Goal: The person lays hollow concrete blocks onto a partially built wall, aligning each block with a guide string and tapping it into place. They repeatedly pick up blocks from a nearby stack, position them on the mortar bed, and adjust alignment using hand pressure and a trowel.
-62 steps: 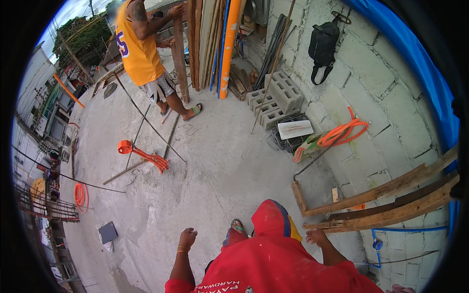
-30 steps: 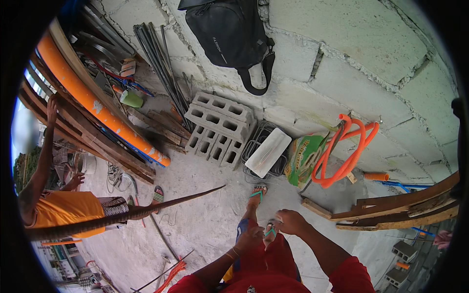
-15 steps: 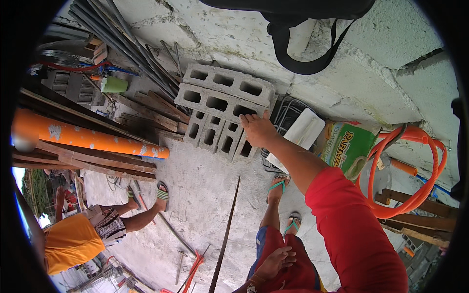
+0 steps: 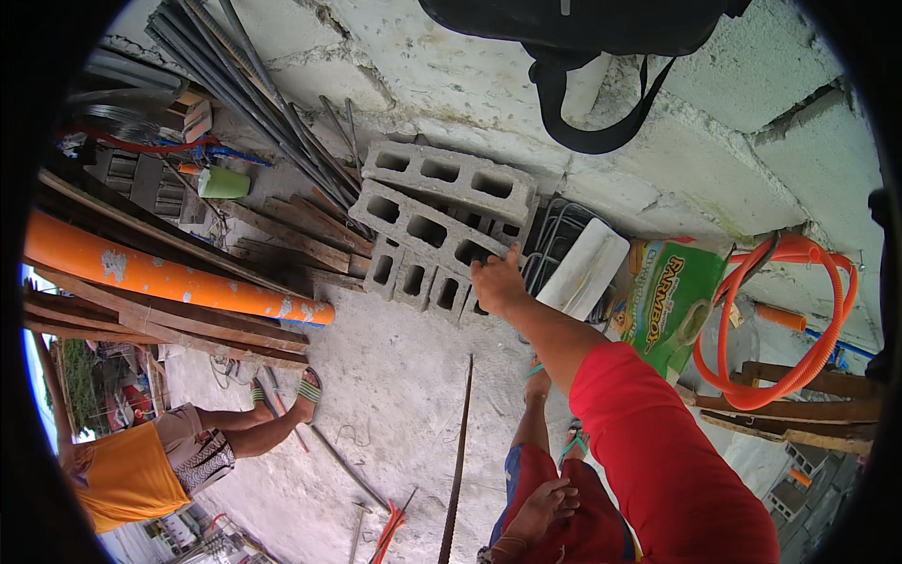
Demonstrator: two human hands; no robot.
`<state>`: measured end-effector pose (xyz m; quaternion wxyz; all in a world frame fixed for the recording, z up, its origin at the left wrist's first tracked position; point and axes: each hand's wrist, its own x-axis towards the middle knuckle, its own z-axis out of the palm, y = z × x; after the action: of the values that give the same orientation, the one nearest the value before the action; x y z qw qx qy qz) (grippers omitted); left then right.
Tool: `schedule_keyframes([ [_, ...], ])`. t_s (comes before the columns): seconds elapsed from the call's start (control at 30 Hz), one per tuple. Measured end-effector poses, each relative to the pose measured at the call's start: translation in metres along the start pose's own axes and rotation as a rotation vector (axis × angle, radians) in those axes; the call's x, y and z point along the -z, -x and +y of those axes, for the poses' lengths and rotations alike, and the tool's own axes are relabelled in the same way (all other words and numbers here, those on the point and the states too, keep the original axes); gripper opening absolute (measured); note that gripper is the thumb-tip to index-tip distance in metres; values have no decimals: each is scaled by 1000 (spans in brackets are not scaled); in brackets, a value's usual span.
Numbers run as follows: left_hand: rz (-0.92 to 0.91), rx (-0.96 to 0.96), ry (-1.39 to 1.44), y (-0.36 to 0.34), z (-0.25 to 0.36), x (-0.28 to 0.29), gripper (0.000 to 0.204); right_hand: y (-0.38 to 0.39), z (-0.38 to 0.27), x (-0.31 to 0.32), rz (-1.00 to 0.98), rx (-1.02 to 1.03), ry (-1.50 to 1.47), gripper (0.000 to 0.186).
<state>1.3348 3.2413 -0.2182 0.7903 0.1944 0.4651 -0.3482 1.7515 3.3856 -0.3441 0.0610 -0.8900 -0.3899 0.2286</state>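
- While the right arm stretches up and leftward across the view, slightly bent, its red sleeve (image 4: 658, 414) covers it down to about the elbow and the bare forearm slants on toward a stack of blocks.
- The right hand (image 4: 498, 280) grasps the right end of the front top hollow block (image 4: 449, 242), its back uppermost and its fingers bent around the end hole; the fingertips are partly hidden.
- That block lies slantwise on the lower blocks (image 4: 398, 275), with a dark gap, wider toward the right, parting it from the rear block (image 4: 465, 176).
- Low before the body, the left hand (image 4: 548, 512) hangs over the dark red trousers (image 4: 587, 512), fingers loosely bent, gripping nothing visible; whether it touches the cloth cannot be told.
- Just right of the stack are bent metal rods (image 4: 550, 240) and a pale rectangular board (image 4: 587, 273), near the right forearm.
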Motion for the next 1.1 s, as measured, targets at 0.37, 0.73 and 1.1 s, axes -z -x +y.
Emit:
schedule_keyframes([
  [0.37, 49, -149, -212, 14, 16, -21, 39, 85, -39, 124, -181, 14, -181, 24],
  [0.73, 400, -740, -265, 24, 20, -45, 5, 437, -16, 200, -456, -277, -211, 36],
  [1.1, 1142, -1365, -1323, -177, 369, -148, 52, 672, 21, 23, -1069, -782, -336, 46],
])
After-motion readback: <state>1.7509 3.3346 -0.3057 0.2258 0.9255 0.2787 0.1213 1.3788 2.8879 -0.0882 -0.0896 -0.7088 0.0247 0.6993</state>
